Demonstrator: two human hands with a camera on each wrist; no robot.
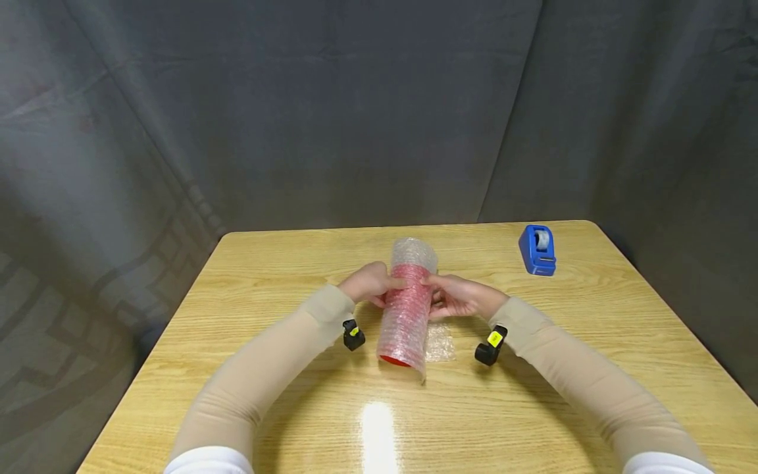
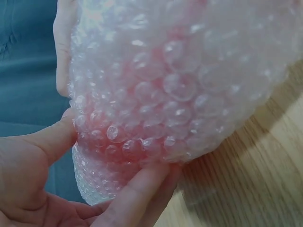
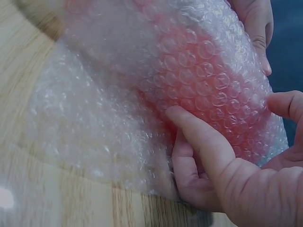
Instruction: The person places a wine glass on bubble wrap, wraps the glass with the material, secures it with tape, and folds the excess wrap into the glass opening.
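Observation:
A red object lies inside a roll of clear bubble wrap on the table; its exact kind is hidden by the layers. My left hand grips the roll's left side, thumb on top and fingers low at its side, as the left wrist view also shows. On the opposite side my right hand holds the roll between thumb and curled fingers. A loose flap of bubble wrap spreads flat on the table beside the right fingers.
A blue tape dispenser with a roll of clear tape stands at the table's back right. The wooden table ends at a dark grey curtain behind. Small black cameras hang at both wrists.

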